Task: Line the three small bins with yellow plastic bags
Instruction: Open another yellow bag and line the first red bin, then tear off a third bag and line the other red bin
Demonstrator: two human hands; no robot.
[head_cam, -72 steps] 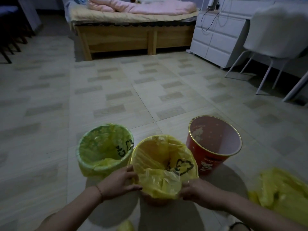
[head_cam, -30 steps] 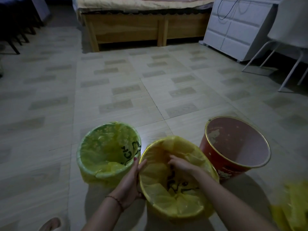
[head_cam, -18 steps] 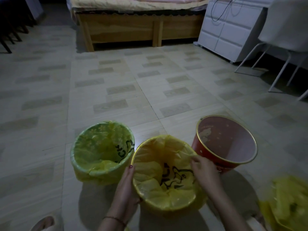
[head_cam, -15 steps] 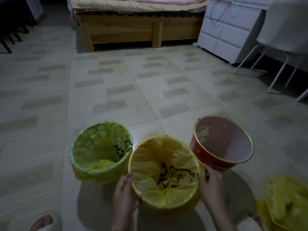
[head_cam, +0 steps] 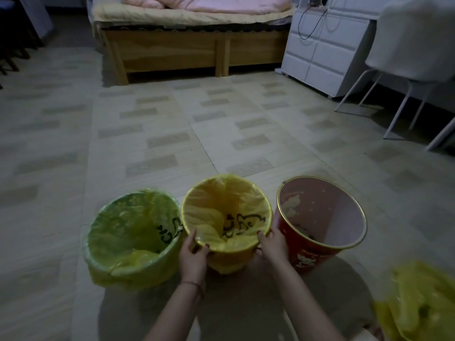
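We see three small bins standing in a row on the tiled floor (head_cam: pixel 172 134), close to the person.

1. Left bin (head_cam: pixel 134 239): green, lined with a yellow bag (head_cam: pixel 138 260) whose edge is folded over the rim and hangs down the outside wall. Black print shows on the bag's inner right side.
2. Middle bin (head_cam: pixel 227 257): lined with a second yellow bag (head_cam: pixel 221 205), stretched over the rim all round. Black print shows on the near inner wall. This bin sits just beside the left bin and touches, or nearly touches, the red bin.
3. Right bin (head_cam: pixel 317 254): red with a gold rim and a cartoon figure on its outer wall. No bag lines it; its pink inner wall is bare.

Grip state:
- Left hand (head_cam: pixel 193 254): clamped on the near left side of the middle bin, thumb on the rim, fingers curled round the bagged wall. A thin bracelet sits at the wrist.
- Right hand (head_cam: pixel 272 244): clamped on the near right side of the same bin, thumb at the rim, fingers wrapped behind the wall, between the middle bin and the red one.

A loose heap of yellow plastic (head_cam: pixel 418 299) lies on the floor at the lower right, well apart from the bins.

Beyond the bins stand a wooden bed (head_cam: pixel 187 50) with pink bedding, a white drawer unit (head_cam: pixel 322 52) and a white chair (head_cam: pixel 413 45).
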